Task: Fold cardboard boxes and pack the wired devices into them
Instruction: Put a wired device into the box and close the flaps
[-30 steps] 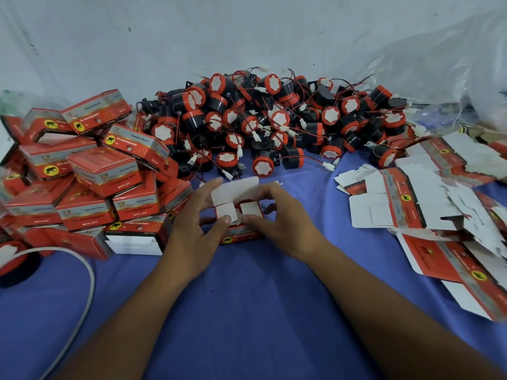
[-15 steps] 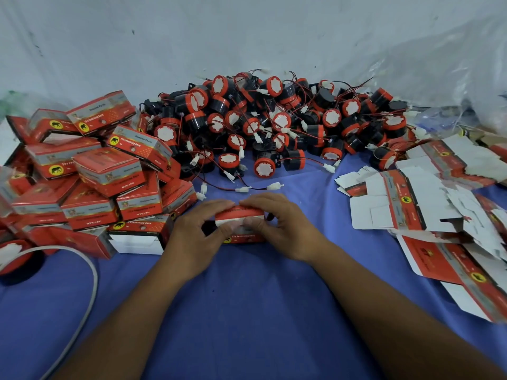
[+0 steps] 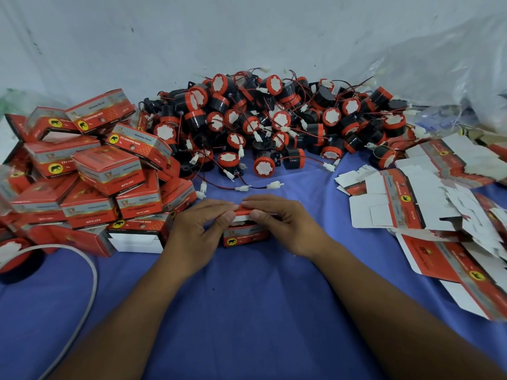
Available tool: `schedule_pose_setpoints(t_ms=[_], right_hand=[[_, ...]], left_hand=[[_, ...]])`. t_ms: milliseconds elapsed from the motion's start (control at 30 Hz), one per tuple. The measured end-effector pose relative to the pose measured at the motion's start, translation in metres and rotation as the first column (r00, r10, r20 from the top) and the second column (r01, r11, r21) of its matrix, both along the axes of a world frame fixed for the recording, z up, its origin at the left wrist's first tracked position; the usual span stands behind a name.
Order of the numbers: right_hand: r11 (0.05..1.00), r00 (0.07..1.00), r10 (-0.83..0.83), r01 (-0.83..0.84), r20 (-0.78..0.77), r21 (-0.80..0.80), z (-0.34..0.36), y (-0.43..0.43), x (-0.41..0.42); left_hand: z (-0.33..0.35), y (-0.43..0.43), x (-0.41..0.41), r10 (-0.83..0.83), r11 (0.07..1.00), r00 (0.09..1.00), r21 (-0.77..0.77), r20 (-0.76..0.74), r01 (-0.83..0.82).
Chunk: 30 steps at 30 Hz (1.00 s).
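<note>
Nearest, laid across blue cloth (image 3: pixel 247 311), two bare forearms. At the left edge, a curving grey cable (image 3: pixel 88 283).

Mid-table, standing on the cloth, a small red box (image 3: pixel 244 235), gripped from both ends. Left hand (image 3: pixel 197 237) curled round its left end, thumb on the front edge of the lid. Right hand (image 3: pixel 285 229) curled round the right end, fingertips of both hands meeting over the top flap. Lid nearly down, with a white strip showing beneath it; contents hidden.

Left of the hands, a heap of folded red boxes (image 3: pixel 90 187). To the right, well apart, flat cardboard blanks (image 3: pixel 411 209), mostly white side up.

Just beyond the fingers, loose white connectors (image 3: pixel 274 184) on red wire. Farther back, a big pile of black-and-orange wired devices (image 3: pixel 274 124) against a white wall (image 3: pixel 192 37).
</note>
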State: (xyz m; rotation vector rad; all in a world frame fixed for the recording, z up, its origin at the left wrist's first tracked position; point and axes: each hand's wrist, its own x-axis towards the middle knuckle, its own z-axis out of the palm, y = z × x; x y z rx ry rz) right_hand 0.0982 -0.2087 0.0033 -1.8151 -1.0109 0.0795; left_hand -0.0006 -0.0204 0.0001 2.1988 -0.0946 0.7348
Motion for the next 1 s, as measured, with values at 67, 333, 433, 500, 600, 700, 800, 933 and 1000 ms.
schedule_pose_setpoints(t_ms=[67, 333, 433, 500, 600, 700, 800, 933, 1000], right_hand=[[0.999, 0.999, 0.025, -0.025, -0.036, -0.024, -0.0015, -0.0009, 0.0005], [0.994, 0.992, 0.078, -0.085, -0.101, -0.068, -0.002, -0.0029, 0.0022], [0.995, 0.99, 0.077, -0.083, -0.116, -0.052, -0.0014, -0.0037, 0.0035], [0.994, 0.989, 0.086, -0.093, -0.119, -0.058, -0.0011, -0.0045, 0.0038], [0.992, 0.991, 0.097, -0.104, -0.088, -0.074, -0.0007, -0.0056, 0.0044], [0.991, 0.996, 0.068, -0.074, -0.049, -0.112, 0.0005, -0.0045, 0.0036], [0.99, 1.0, 0.022, -0.02, 0.018, -0.139, 0.0006, -0.0012, 0.0017], [0.987, 0.998, 0.053, -0.046, 0.041, -0.156, 0.0014, -0.0031, 0.0011], [0.979, 0.992, 0.084, -0.065, 0.093, -0.192, 0.0002, -0.0028, -0.0003]], left_hand=[[-0.0003, 0.0012, -0.001, -0.011, 0.999, 1.0, 0.051, -0.024, 0.013], [-0.0006, -0.0009, -0.0075, -0.069, 0.997, 0.995, 0.029, -0.078, 0.072], [-0.0032, -0.002, -0.0081, -0.086, 0.995, 0.991, 0.041, -0.101, 0.091], [-0.0039, -0.002, -0.007, -0.073, 0.995, 0.991, 0.057, -0.114, 0.08], [-0.0053, -0.0008, -0.0064, -0.079, 0.992, 0.988, 0.083, -0.131, 0.09], [-0.0028, -0.0001, -0.008, -0.119, 0.992, 0.98, 0.02, -0.16, 0.124], [0.0005, -0.0018, -0.0084, -0.14, 0.989, 0.981, -0.061, -0.137, 0.132], [0.0011, -0.0047, -0.0081, -0.058, 0.998, 0.996, 0.025, -0.062, 0.059], [0.0022, -0.0038, -0.0077, 0.007, 0.992, 1.0, 0.123, 0.015, -0.008]])
